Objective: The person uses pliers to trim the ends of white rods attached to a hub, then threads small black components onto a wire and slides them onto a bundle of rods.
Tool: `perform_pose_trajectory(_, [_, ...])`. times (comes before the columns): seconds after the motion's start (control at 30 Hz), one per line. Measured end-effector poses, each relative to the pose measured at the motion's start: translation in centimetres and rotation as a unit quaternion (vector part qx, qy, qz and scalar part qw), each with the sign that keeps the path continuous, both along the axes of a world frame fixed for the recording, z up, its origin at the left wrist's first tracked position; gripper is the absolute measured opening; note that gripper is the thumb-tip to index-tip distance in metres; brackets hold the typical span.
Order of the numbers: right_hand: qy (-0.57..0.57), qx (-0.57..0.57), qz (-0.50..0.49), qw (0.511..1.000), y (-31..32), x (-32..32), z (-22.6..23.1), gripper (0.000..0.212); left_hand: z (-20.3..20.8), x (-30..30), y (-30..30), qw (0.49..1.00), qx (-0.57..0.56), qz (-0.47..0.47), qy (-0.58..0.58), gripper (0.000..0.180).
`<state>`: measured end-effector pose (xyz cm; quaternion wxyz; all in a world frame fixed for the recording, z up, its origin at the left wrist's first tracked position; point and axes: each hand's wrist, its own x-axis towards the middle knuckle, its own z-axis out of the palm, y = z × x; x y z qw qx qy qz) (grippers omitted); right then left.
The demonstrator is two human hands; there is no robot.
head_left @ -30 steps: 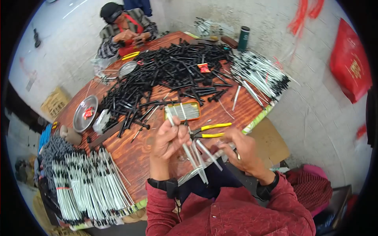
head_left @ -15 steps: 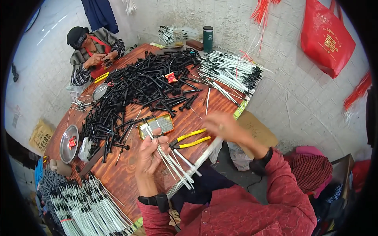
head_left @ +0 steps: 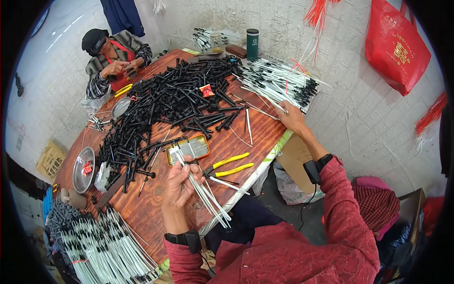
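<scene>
Between the fingers and thumb of my left hand (head_left: 180, 182) is a small bunch of thin white plastic strips (head_left: 204, 201), fanned down toward the table's near edge. My right hand (head_left: 293, 118) reaches to the right edge of the table, its fingers closed around the end of a white strip (head_left: 265, 98) beside the pile of white strips with black ends (head_left: 288, 83). Just right of my left hand lie yellow-handled pliers (head_left: 231, 165). Behind that hand sits an open yellow-rimmed tin (head_left: 195, 147) with thin pale pieces inside.
A large heap of black plastic rods (head_left: 165, 99) covers the table's middle. More white strips (head_left: 109, 246) are stacked at the near left, by a metal bowl (head_left: 78, 173). Across the table a person (head_left: 113, 61) handles small dark pieces. A green tumbler (head_left: 252, 45) stands at the back.
My right hand has swung away from near the pliers, outward and farther, to the white-strip pile, closing on a strip there. My left hand stays nearly in place with its bunch.
</scene>
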<state>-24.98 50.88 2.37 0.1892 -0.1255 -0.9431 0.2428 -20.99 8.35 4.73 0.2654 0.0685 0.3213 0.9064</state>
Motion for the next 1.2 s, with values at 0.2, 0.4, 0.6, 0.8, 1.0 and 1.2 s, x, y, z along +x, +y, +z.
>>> perform_pose_trajectory(0.2, [0.064,-0.399,0.149,0.902,-2.4,1.7,0.0,0.030,-1.1,-0.1,-1.2,0.999,0.037,-0.024,0.017,0.020])
perform_pose_trajectory(0.4, [0.026,-0.424,0.249,0.870,-8.2,6.9,3.7,0.025,-1.1,-0.2,-0.6,0.999,0.039,0.018,-0.021,0.019])
perform_pose_trajectory(0.6, [-0.029,-0.469,0.344,0.813,-12.9,10.2,3.1,0.021,-1.2,-0.8,0.0,0.996,0.029,0.080,-0.040,0.024])
perform_pose_trajectory(0.8, [-0.039,-0.432,0.326,0.840,-14.7,10.6,1.4,0.016,-1.0,-0.7,0.0,0.995,0.056,0.079,-0.032,0.033])
perform_pose_trajectory(1.0, [0.019,-0.340,0.302,0.890,-16.5,11.8,2.5,0.016,-1.3,-0.6,-0.5,0.992,0.051,0.102,-0.061,0.039])
perform_pose_trajectory(1.2, [0.026,-0.282,0.271,0.920,-17.3,12.2,2.9,0.018,-1.5,-0.8,-0.7,0.989,0.092,0.098,-0.055,0.040])
